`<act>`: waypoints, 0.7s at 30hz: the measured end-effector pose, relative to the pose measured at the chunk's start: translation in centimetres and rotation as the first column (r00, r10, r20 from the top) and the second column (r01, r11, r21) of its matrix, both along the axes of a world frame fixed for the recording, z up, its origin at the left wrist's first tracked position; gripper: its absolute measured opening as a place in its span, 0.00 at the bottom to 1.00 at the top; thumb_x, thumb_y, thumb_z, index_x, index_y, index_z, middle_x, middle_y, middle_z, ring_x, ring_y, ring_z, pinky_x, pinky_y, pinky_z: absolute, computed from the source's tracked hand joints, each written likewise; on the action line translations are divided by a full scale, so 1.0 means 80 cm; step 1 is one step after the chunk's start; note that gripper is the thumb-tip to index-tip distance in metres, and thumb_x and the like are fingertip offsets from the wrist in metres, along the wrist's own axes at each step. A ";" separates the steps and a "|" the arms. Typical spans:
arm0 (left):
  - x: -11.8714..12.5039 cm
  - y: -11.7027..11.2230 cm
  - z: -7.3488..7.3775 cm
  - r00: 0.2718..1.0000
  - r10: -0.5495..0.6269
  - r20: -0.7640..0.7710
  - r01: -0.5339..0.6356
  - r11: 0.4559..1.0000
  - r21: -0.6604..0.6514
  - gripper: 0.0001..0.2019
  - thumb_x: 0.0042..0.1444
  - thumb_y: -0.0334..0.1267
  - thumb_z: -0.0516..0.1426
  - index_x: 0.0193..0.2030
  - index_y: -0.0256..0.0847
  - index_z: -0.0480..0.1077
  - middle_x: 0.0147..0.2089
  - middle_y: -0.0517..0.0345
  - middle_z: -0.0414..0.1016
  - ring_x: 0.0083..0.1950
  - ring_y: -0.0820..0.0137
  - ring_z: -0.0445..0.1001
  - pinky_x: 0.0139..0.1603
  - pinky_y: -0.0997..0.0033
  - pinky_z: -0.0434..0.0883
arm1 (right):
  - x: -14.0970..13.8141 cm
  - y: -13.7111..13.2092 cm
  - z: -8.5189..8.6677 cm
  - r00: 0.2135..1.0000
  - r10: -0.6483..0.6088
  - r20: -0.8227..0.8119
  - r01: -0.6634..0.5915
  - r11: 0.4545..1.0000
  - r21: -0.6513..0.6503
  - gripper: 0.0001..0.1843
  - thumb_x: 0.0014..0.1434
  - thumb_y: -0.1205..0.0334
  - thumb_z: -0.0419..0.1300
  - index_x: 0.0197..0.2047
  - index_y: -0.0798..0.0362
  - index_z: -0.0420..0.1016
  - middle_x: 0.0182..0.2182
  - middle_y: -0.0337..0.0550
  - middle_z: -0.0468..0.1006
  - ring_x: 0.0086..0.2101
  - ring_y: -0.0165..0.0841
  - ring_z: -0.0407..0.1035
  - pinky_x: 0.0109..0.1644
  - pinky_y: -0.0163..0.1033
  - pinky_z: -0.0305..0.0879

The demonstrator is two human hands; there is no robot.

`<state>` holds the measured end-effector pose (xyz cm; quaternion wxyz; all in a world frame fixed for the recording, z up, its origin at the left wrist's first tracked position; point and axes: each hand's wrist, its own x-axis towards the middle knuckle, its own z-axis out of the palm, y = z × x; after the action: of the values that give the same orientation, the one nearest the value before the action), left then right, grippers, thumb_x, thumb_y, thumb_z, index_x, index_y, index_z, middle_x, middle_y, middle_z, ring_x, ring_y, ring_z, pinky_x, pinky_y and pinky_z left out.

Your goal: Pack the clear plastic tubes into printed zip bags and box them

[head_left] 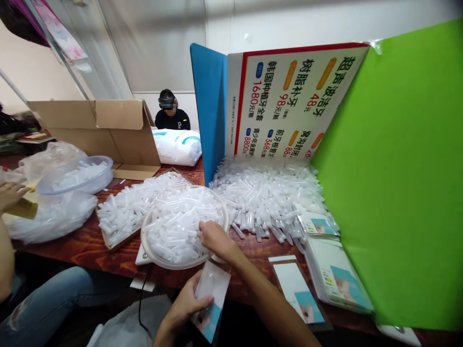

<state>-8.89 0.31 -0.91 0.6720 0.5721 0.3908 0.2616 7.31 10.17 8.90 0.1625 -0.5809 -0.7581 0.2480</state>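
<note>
My left hand (186, 301) grips a flat clear packet (213, 289) with a white and blue printed card in it, low in front of the table edge. Over the right side of a round white bowl (145, 236), my right hand (213, 236) has its fingers closed. Whatever is between those fingertips is too small to make out. Small translucent white plastic tubes (177, 226) heap the bowl. A similar printed packet (298, 291) lies on the table to the right, beside a stack of printed packets (338, 274).
Loose tubes (267, 193) pile up against a folded board (289, 86) with a green panel (398, 168). A tray of tubes (125, 212) adjoins the bowl. Left are a cardboard box (90, 130), a translucent basin (108, 173) and a co-worker's hand (10, 195). Another person (171, 113) sits behind.
</note>
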 end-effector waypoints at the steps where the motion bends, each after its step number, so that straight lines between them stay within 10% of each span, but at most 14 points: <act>1: 0.000 -0.001 0.001 1.000 0.004 0.020 -0.004 1.000 -0.003 0.43 0.43 0.59 0.69 0.63 0.37 0.69 0.60 0.44 0.77 0.61 0.47 0.71 0.63 0.57 0.66 | 0.008 -0.001 0.001 0.997 -0.007 -0.071 0.008 1.000 0.004 0.08 0.62 0.68 0.61 0.46 0.57 0.73 0.42 0.57 0.82 0.47 0.46 0.77 0.49 0.43 0.69; 6: 0.002 -0.008 0.016 0.990 0.060 0.130 -0.048 0.994 -0.097 0.44 0.42 0.56 0.71 0.63 0.37 0.69 0.57 0.44 0.78 0.58 0.49 0.73 0.59 0.61 0.68 | 0.071 -0.029 -0.004 0.892 -0.083 -0.445 0.081 0.996 -0.023 0.16 0.68 0.58 0.56 0.56 0.49 0.60 0.32 0.37 0.80 0.30 0.33 0.77 0.33 0.34 0.71; 11: 0.021 -0.005 0.032 0.955 0.043 0.295 0.018 0.980 -0.199 0.41 0.42 0.53 0.72 0.62 0.37 0.70 0.52 0.47 0.79 0.49 0.56 0.76 0.53 0.65 0.69 | 0.115 -0.076 -0.053 0.420 -0.365 -0.831 0.232 0.928 -0.291 0.28 0.55 0.40 0.67 0.44 0.45 0.56 0.18 0.25 0.71 0.13 0.29 0.61 0.15 0.30 0.56; 21: 0.069 0.006 0.022 0.986 -0.037 0.161 0.077 0.965 -0.251 0.37 0.40 0.56 0.73 0.52 0.35 0.71 0.42 0.52 0.77 0.42 0.64 0.73 0.41 0.73 0.66 | 0.111 -0.146 -0.107 0.305 -0.401 -0.864 0.420 0.870 -0.256 0.29 0.51 0.35 0.68 0.23 0.51 0.64 0.29 0.42 0.77 0.31 0.37 0.72 0.38 0.40 0.70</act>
<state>-3.34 0.83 0.84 0.7758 0.4697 0.3512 0.2329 16.19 -1.52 0.37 0.6027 -0.5287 -0.3805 0.4610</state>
